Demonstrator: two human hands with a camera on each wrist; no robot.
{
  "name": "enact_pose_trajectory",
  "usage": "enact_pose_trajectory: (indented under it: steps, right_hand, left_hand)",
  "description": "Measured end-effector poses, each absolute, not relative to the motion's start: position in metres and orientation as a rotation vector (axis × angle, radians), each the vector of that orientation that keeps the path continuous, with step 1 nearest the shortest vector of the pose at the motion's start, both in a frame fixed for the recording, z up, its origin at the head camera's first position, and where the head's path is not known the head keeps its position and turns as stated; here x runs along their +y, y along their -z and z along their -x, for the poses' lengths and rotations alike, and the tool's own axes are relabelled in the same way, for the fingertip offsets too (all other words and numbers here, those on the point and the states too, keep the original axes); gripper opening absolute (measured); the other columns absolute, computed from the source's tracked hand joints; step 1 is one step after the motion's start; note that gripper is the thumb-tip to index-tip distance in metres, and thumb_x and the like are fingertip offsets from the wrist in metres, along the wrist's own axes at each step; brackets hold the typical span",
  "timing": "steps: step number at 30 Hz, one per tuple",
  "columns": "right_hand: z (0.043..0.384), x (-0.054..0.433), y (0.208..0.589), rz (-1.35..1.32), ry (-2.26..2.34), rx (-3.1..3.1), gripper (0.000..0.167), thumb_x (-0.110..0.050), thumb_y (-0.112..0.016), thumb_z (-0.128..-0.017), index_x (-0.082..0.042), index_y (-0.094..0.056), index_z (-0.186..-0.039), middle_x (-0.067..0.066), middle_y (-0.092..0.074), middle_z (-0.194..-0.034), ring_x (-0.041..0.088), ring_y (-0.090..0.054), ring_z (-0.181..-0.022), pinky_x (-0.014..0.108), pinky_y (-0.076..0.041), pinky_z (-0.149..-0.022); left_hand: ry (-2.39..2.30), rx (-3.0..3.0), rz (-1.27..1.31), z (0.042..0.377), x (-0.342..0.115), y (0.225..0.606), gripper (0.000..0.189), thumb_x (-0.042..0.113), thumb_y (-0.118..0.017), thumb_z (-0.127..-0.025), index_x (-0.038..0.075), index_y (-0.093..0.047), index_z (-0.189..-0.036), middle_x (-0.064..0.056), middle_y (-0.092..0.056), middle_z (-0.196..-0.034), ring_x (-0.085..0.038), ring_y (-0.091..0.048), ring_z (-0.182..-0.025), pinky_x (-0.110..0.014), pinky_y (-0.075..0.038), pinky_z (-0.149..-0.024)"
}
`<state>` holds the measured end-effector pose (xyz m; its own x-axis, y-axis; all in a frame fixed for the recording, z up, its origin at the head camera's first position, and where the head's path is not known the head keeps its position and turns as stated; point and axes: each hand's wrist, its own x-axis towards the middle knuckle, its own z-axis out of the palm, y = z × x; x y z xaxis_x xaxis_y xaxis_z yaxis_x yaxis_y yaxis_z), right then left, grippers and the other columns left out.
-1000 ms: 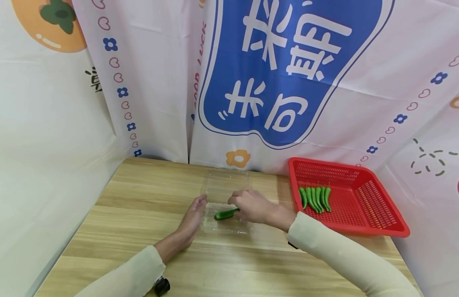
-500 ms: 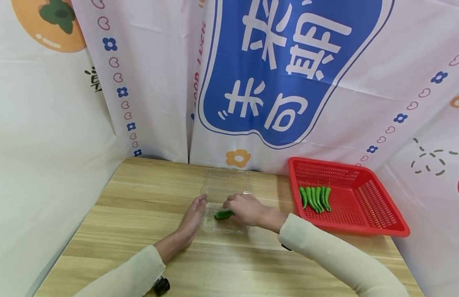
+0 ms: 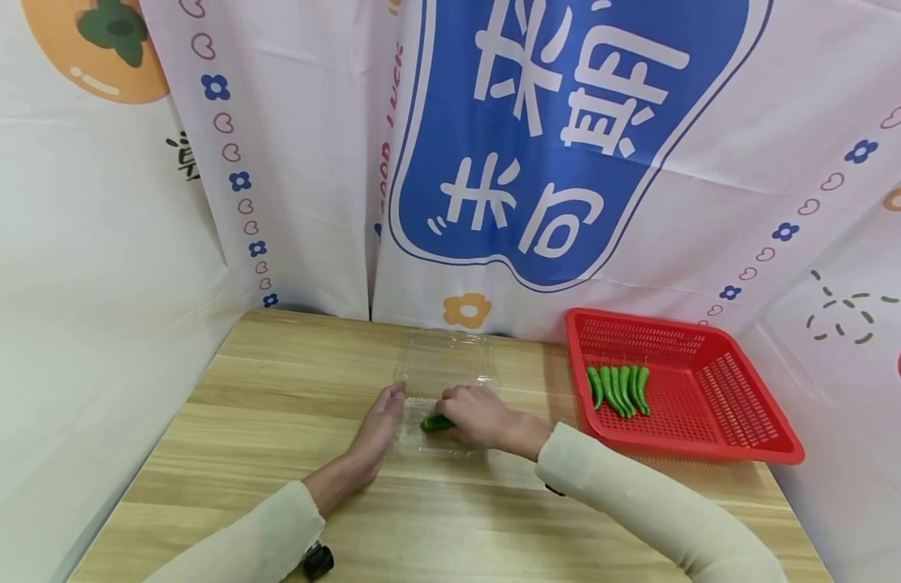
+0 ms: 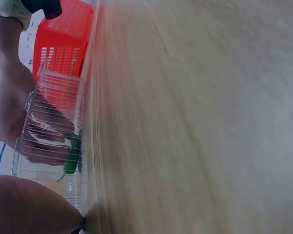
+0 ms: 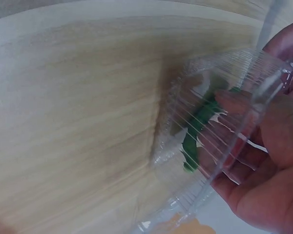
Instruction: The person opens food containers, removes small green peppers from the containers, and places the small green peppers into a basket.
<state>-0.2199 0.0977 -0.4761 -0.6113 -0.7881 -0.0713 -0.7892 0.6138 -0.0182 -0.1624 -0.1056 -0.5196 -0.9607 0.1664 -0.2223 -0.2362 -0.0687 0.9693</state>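
A clear plastic clamshell box (image 3: 446,356) lies on the table with its lid folded back. My right hand (image 3: 479,417) reaches down into its near half and holds a green chili pepper (image 3: 435,423) low inside, the fingers covering the pepper's right part. Through the ribbed wall in the right wrist view, the thumb and fingers meet the pepper (image 5: 190,146). Its stem end shows beyond the fingertips in the left wrist view, where the pepper (image 4: 72,158) lies near the box floor. My left hand (image 3: 376,429), fingers extended, rests against the box's left side.
A red plastic basket (image 3: 701,449) stands at the right of the wooden table (image 3: 275,389), with several green chili peppers (image 3: 619,390) in a row at its left. A printed cloth (image 3: 319,202) hangs right behind the table's back edge.
My right hand has moved a little left and lower into the box, covering more of the pepper. The left hand and the red basket stay where they were.
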Motion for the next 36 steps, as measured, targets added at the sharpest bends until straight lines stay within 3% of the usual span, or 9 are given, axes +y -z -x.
enact_pose_trajectory:
  steps: [14,19,24,32,36]
  right_hand:
    - [0.220,0.093,0.490,1.410,-0.049,2.789,0.003,-0.014,-0.079,-0.093,-0.017,-0.077,-0.092,-0.004,-0.063,-0.083,0.013,-0.062,-0.067,0.033,-0.055,-0.057]
    - [0.220,0.092,0.491,1.428,-0.093,2.803,0.005,-0.018,-0.078,-0.094,-0.016,-0.077,-0.089,-0.003,-0.063,-0.082,0.015,-0.063,-0.067,0.034,-0.055,-0.058]
    - [0.221,0.092,0.493,1.479,-0.141,2.817,0.005,-0.015,-0.078,-0.089,-0.015,-0.076,-0.085,-0.001,-0.065,-0.082,0.017,-0.065,-0.068,0.035,-0.057,-0.058]
    - [0.223,0.093,0.495,1.429,-0.127,2.804,0.008,-0.006,-0.072,-0.087,-0.013,-0.073,-0.085,0.000,-0.067,-0.081,0.011,-0.056,-0.061,0.028,-0.053,-0.052]
    - [0.223,0.092,0.494,1.417,-0.126,2.815,0.007,-0.006,-0.073,-0.087,-0.013,-0.073,-0.084,0.001,-0.068,-0.081,0.013,-0.059,-0.061,0.029,-0.054,-0.052]
  left_hand:
    - [-2.112,1.922,0.075,0.162,-0.105,0.519,0.057,0.032,-0.029,-0.117,0.008,-0.017,-0.168,-0.019,-0.010,-0.177,-0.044,-0.004,-0.162,-0.067,-0.006,-0.129]
    - [-2.106,1.925,0.082,0.162,-0.104,0.518,0.057,0.032,-0.029,-0.117,0.009,-0.017,-0.168,-0.019,-0.010,-0.177,-0.044,-0.004,-0.162,-0.066,-0.005,-0.129]
    - [-2.111,1.925,0.094,0.163,-0.104,0.519,0.057,0.031,-0.029,-0.117,0.008,-0.018,-0.168,-0.018,-0.011,-0.177,-0.043,-0.005,-0.162,-0.066,-0.005,-0.130]
    - [-2.103,1.927,0.073,0.162,-0.106,0.519,0.056,0.032,-0.028,-0.117,0.009,-0.018,-0.168,-0.020,-0.009,-0.176,-0.045,-0.004,-0.162,-0.069,-0.006,-0.128]
    - [-2.105,1.923,0.072,0.162,-0.106,0.519,0.056,0.032,-0.028,-0.117,0.009,-0.018,-0.168,-0.021,-0.009,-0.176,-0.045,-0.003,-0.162,-0.069,-0.006,-0.128]
